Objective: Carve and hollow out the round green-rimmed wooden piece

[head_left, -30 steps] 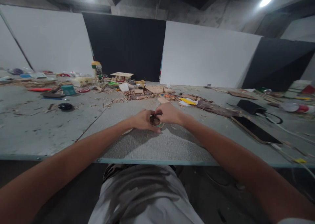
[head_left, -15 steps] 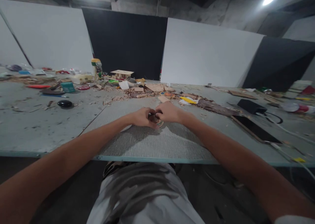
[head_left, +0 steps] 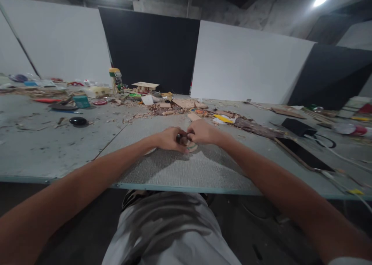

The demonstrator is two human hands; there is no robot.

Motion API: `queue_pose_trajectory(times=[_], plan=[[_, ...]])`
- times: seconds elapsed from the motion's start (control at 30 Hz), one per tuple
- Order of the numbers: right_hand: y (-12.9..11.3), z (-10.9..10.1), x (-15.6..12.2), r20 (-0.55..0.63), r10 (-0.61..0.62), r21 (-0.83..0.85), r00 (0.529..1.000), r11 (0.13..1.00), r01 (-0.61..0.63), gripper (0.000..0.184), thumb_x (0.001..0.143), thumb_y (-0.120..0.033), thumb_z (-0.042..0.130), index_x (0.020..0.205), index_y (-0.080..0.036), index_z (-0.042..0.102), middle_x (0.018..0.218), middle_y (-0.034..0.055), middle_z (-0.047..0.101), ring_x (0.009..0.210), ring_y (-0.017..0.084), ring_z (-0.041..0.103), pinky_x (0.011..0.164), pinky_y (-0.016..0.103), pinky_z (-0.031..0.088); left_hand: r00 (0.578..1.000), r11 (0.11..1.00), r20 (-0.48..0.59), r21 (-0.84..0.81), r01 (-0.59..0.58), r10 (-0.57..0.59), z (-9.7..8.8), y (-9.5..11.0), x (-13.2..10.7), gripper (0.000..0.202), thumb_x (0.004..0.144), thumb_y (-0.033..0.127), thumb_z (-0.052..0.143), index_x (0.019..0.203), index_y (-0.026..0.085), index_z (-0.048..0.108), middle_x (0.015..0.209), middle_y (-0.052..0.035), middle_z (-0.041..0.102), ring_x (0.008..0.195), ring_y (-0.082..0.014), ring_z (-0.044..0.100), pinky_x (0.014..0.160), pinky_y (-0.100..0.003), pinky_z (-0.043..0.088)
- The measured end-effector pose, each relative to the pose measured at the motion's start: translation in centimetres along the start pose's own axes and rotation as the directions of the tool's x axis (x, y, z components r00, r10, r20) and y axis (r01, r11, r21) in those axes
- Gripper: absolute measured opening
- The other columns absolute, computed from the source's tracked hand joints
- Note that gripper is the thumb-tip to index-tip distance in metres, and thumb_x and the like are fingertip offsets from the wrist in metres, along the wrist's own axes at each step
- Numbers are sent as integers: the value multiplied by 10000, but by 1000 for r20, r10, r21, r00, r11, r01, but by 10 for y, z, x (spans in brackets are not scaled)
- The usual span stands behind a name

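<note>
A small round, pale tan piece with a greenish line near its rim sits low at the middle of the worktable, between my two hands. My left hand curls around its left side, thumb and fingers bent in a C shape. From the right, my right hand pinches at its upper edge, fingertips close to those of the left. Fingers and shadow cover much of the piece, so its exact kind is unclear. Beneath the hands lies a grey textured board.
Behind the hands lie wood scraps and shavings, with a yellow tool to their right. A phone with cables and a black box lie at right. A black oval object and a teal box are at left.
The round piece shows a little more, toward the right between the hands. Both hands stay close together with only slight finger movement; the whole view has shifted slightly.
</note>
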State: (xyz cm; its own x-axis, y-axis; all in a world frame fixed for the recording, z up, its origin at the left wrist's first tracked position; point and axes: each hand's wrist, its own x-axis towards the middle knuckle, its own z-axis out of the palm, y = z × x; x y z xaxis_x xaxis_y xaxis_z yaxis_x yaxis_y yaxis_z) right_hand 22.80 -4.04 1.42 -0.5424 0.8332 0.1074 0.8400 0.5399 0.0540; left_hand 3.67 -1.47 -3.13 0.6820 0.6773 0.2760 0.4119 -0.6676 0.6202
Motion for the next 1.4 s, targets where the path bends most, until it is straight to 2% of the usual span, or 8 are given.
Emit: queue_pose_trajectory(times=[0.13, 0.37, 0.43, 0.53, 0.63, 1.0, 1.2, 1.4], plan=[[19, 1, -14, -54, 9, 29, 999, 1000, -8, 172, 749, -174, 580, 672, -137, 729, 595, 51, 627, 555, 136, 471, 536, 284, 247, 998, 981, -30, 192, -41, 48, -2, -10, -2, 220, 735, 368, 701, 829, 172, 734, 782, -43, 658, 707, -168, 563, 641, -264, 387], [32, 21, 1, -158, -108, 217, 982, 966, 141, 201, 847, -203, 548, 848, -150, 741, 769, 47, 702, 678, 143, 554, 623, 248, 328, 987, 1000, 158, -15, 26, -23, -14, -16, -6, 401, 732, 553, 732, 685, 167, 634, 617, 13, 558, 597, -122, 491, 568, -246, 344], [30, 24, 7, -149, -126, 280, 981, 946, 164, 213, 863, -198, 541, 904, -149, 744, 825, 51, 721, 713, 144, 579, 647, 240, 353, 997, 999, 75, 52, -13, 9, -17, -15, -6, 436, 684, 561, 779, 661, 170, 586, 614, 20, 528, 601, -124, 478, 569, -250, 336], [23, 24, 9, -149, -140, 307, 979, 934, 181, 219, 877, -196, 533, 917, -145, 742, 834, 48, 723, 723, 147, 590, 649, 242, 356, 995, 993, -55, 78, -84, 88, -16, -12, -6, 547, 593, 510, 859, 959, 175, 631, 946, -52, 646, 843, -192, 586, 706, -278, 429], [12, 23, 8, -164, -145, 280, 976, 942, 187, 214, 876, -186, 530, 882, -142, 740, 827, 50, 724, 707, 152, 583, 638, 251, 346, 993, 993, -5, -24, -118, 118, -10, -6, -4, 786, 610, 467, 860, 1277, 201, 540, 1280, -127, 596, 1127, -266, 585, 901, -341, 452], [-4, 5, -4, -51, -65, 43, 997, 997, 68, 165, 767, -141, 567, 663, -144, 695, 636, 72, 655, 566, 146, 466, 566, 310, 257, 996, 994, 4, 54, -92, 92, 0, 3, -4, 688, 667, 492, 821, 1224, 156, 598, 1123, -119, 680, 958, -260, 663, 797, -328, 484], [-9, 8, -2, -162, -106, 57, 981, 991, 117, 226, 822, -165, 506, 773, -132, 724, 747, 81, 704, 630, 147, 507, 598, 287, 283, 994, 993, 16, -56, -108, 109, 1, 2, -5, 678, 662, 463, 832, 1224, 186, 572, 1158, -98, 674, 1053, -267, 645, 866, -354, 494], [1, 4, -5, -65, -166, 61, 984, 983, 170, 206, 791, -182, 540, 713, -138, 725, 620, 39, 636, 566, 125, 434, 565, 279, 255, 1000, 1000, 23, 20, -17, 17, 1, 1, -5, 783, 640, 511, 835, 1277, 179, 525, 1159, -121, 662, 927, -242, 674, 766, -326, 494]])
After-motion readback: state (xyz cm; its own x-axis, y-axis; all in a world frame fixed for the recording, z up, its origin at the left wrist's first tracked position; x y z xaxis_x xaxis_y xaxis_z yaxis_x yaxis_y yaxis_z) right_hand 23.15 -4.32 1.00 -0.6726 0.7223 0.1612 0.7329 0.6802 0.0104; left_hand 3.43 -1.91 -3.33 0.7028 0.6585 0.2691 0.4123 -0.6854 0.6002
